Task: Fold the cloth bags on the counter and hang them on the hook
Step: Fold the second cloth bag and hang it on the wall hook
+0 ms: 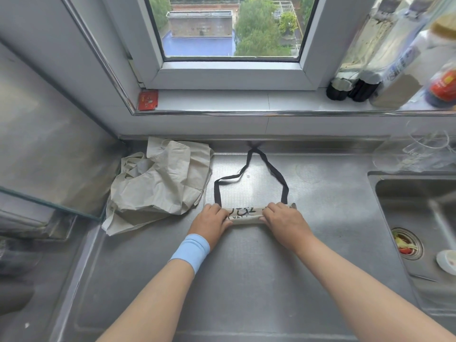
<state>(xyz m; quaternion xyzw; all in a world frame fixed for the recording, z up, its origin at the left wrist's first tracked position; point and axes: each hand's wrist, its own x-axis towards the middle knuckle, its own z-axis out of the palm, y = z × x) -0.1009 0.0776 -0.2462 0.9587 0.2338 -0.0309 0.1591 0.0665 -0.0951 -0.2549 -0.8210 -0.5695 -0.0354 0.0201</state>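
Note:
A beige cloth bag with black print [245,214] lies rolled into a narrow strip on the steel counter [246,267]. Its black straps [276,176] spread away toward the back wall in a loop. My left hand [212,222] grips the roll's left end and my right hand [283,218] grips its right end, fingers curled over the cloth. A pile of crumpled beige cloth bags [158,183] sits to the left, by the corner. No hook is clearly visible.
A sink [419,218] with a drain strainer holding food scraps [406,244] lies at the right. Bottles [385,70] stand on the window sill at upper right. Clear glassware [419,151] sits behind the sink. A glass-edged stove surface [44,154] is at the left.

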